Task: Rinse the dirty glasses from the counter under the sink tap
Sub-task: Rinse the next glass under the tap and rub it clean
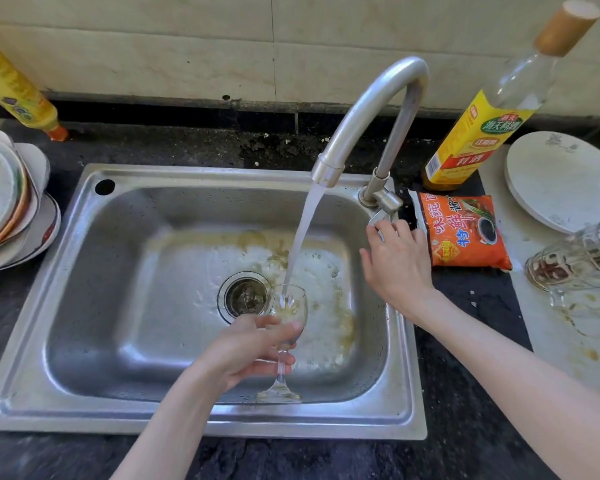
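left hand (253, 344): curled round the bowl and stem of a wine glass (286, 327), holding it up over the sink (94, 271) near the drain (245, 296).
right hand (394, 261): fingers bent onto the tap handle (378, 220), at 3 o'clock from the glass.
water (303, 233): runs from the tap (368, 112) right into the open top of the wine glass.
glasses left (575, 268): a few dirty ones lie tipped over on the worktop (465, 393) at 3 o'clock, well apart from the sink. brown marks show inside one.
how far along: i think this is early. one glass is getting its rinse now, and the ones on the worktop look not washed yet.
other things: stacked plates (4, 199) at 9 o'clock, a yellow bottle (478, 133) and an orange packet (465, 233) at 2 o'clock.
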{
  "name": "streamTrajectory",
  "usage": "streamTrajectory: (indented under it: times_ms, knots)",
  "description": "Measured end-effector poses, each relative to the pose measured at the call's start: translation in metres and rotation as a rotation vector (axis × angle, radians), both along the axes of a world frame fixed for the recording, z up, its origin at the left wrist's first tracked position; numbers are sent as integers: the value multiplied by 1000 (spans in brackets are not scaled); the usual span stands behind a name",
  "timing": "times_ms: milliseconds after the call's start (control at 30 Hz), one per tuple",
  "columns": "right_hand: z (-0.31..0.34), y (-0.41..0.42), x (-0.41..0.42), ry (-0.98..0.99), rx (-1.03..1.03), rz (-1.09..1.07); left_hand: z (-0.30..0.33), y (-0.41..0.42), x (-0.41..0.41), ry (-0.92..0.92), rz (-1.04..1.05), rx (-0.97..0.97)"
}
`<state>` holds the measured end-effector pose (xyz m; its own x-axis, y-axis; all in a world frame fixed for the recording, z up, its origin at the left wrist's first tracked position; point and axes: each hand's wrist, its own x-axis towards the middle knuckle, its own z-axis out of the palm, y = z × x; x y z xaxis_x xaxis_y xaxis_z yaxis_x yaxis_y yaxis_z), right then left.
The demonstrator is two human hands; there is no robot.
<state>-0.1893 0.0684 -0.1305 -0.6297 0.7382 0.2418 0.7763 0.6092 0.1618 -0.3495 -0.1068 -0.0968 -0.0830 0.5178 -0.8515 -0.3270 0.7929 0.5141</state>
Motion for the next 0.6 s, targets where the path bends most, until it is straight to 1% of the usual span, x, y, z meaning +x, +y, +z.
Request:
streamTrajectory:
  times_ms: [67, 167, 233, 333, 433, 600]
  knots:
    - [-1, 0, 0, -1, 1, 5, -1, 2, 4, 134, -9, 82]
    - [-1, -1, 0, 12, -11, 10, -7, 6, 7, 416, -81, 233]
    - [-2, -1, 1, 18, -4, 17, -7, 8, 8, 545, -119, 289]
    - [-4, -1, 2, 21, -6, 17, -3, 12, 11, 610, -117, 349]
    - [-2, -2, 2, 2, -9, -8, -1, 14, 14, 614, -66, 392]
    - [-1, -3, 3, -17, -41, -17, -5, 15, 15, 625, -47, 422]
